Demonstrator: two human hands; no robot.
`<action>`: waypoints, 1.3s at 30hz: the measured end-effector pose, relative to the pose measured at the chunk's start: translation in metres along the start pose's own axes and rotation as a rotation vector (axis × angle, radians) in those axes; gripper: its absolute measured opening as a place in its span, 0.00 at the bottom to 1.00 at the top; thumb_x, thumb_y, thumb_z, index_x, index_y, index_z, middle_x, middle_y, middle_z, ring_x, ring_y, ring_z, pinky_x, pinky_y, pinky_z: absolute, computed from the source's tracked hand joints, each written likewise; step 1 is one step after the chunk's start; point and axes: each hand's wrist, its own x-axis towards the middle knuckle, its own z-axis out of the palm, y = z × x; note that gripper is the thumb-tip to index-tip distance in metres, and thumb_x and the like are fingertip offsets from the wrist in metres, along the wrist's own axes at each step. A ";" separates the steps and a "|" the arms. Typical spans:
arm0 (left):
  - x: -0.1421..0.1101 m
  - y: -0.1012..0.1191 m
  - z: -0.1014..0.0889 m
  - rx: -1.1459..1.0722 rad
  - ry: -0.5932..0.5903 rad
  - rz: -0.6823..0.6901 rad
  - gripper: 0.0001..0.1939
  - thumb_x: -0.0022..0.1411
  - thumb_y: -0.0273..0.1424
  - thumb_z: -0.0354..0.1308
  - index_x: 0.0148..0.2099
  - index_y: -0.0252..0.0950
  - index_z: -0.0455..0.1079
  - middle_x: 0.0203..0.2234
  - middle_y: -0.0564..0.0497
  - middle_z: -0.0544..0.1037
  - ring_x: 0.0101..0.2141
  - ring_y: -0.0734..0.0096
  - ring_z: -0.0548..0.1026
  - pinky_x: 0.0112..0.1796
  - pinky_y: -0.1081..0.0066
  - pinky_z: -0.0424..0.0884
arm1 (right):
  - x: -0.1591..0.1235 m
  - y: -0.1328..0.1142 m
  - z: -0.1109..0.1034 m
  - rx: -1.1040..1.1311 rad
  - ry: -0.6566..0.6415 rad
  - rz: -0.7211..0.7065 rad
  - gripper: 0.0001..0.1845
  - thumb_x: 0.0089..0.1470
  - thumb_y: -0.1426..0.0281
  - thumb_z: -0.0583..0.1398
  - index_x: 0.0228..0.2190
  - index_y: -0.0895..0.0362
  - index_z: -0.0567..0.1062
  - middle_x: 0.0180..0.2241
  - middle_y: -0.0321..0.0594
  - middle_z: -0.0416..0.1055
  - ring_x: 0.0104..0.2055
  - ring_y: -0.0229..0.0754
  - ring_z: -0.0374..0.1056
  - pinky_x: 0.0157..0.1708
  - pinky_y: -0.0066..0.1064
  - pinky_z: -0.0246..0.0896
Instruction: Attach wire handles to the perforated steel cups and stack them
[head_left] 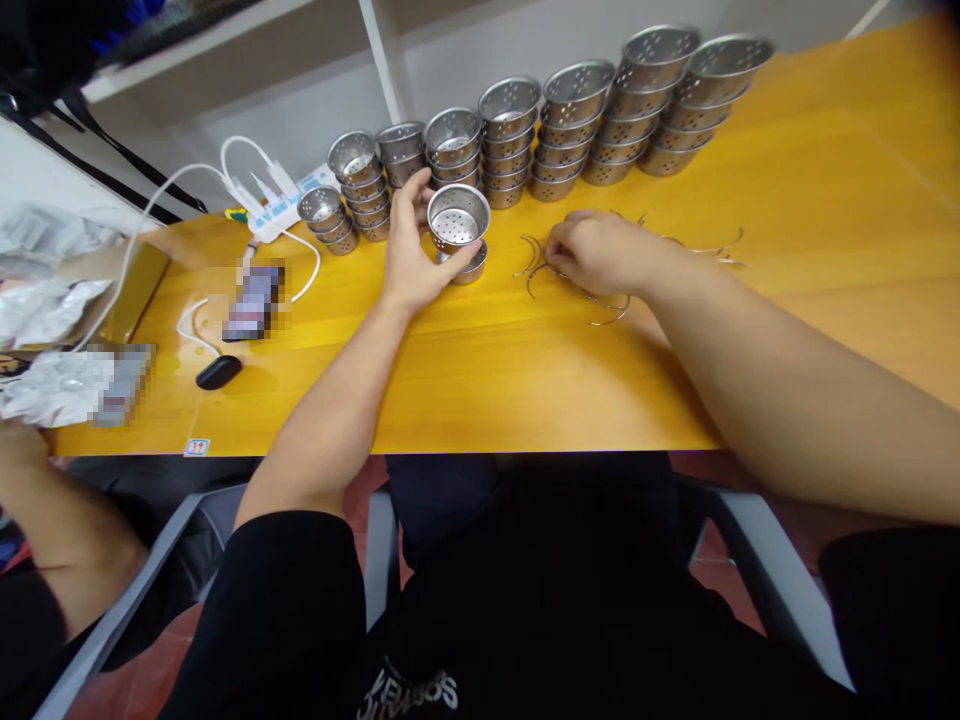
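We find the left hand clamped on a perforated metal cup, with the thumb on its near side and the fingers about its left and far side. The cup is held near the middle of the yellow table, its opening up and turned toward us, so that the holes in its bottom show. Just below it we note a second cup; we cannot tell whether the two touch.

The right hand is to the right of the held cup, low over the table, its fingers drawn together among thin curved wires. We cannot tell whether a wire is pinched between the fingertips. Further wires lie to the left and right of this hand.

Along the far side we record a row of stacked cups, also perforated and open at the top. To the left of the row is a white power strip with cables plugged in. Nearer, on the left, lie a black oval case and a numbered label at the near edge. At the far left we observe plastic bags and another person's arm.
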 end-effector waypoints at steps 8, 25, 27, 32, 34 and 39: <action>0.000 -0.021 -0.001 0.014 -0.035 0.011 0.62 0.65 0.83 0.75 0.86 0.56 0.68 0.83 0.37 0.75 0.84 0.33 0.77 0.81 0.41 0.82 | -0.005 -0.019 -0.016 -0.030 -0.132 -0.069 0.18 0.77 0.70 0.67 0.63 0.57 0.87 0.64 0.67 0.85 0.69 0.75 0.83 0.75 0.63 0.79; -0.002 0.000 -0.003 0.021 -0.111 -0.037 0.60 0.70 0.75 0.77 0.89 0.56 0.62 0.85 0.39 0.76 0.86 0.35 0.77 0.83 0.40 0.80 | -0.008 -0.021 -0.013 -0.060 -0.093 -0.071 0.09 0.80 0.61 0.64 0.43 0.46 0.80 0.53 0.56 0.85 0.54 0.69 0.84 0.60 0.60 0.84; -0.001 0.002 -0.003 0.029 -0.094 -0.049 0.60 0.68 0.73 0.80 0.88 0.57 0.64 0.84 0.39 0.77 0.85 0.34 0.77 0.85 0.38 0.78 | -0.009 -0.020 -0.017 -0.022 -0.085 -0.091 0.08 0.80 0.62 0.63 0.43 0.46 0.79 0.52 0.57 0.87 0.54 0.67 0.84 0.60 0.61 0.84; 0.003 -0.002 -0.009 0.093 -0.038 -0.009 0.56 0.61 0.74 0.86 0.78 0.53 0.75 0.77 0.40 0.81 0.82 0.30 0.78 0.88 0.33 0.71 | -0.010 -0.020 -0.024 0.051 -0.066 -0.024 0.03 0.77 0.67 0.66 0.45 0.46 0.78 0.51 0.54 0.90 0.53 0.65 0.84 0.60 0.57 0.81; 0.006 -0.006 -0.011 0.109 -0.021 -0.003 0.55 0.58 0.75 0.88 0.74 0.52 0.78 0.72 0.41 0.83 0.80 0.29 0.79 0.89 0.30 0.70 | -0.010 -0.021 -0.025 0.099 -0.033 -0.001 0.02 0.76 0.65 0.67 0.48 0.46 0.81 0.53 0.54 0.91 0.55 0.67 0.86 0.62 0.58 0.82; 0.007 -0.012 -0.008 0.090 0.020 -0.033 0.53 0.56 0.75 0.89 0.68 0.50 0.78 0.68 0.42 0.83 0.79 0.31 0.80 0.89 0.29 0.69 | -0.010 -0.023 -0.025 0.140 0.067 -0.007 0.20 0.76 0.54 0.64 0.60 0.45 0.90 0.58 0.53 0.91 0.63 0.74 0.86 0.69 0.68 0.82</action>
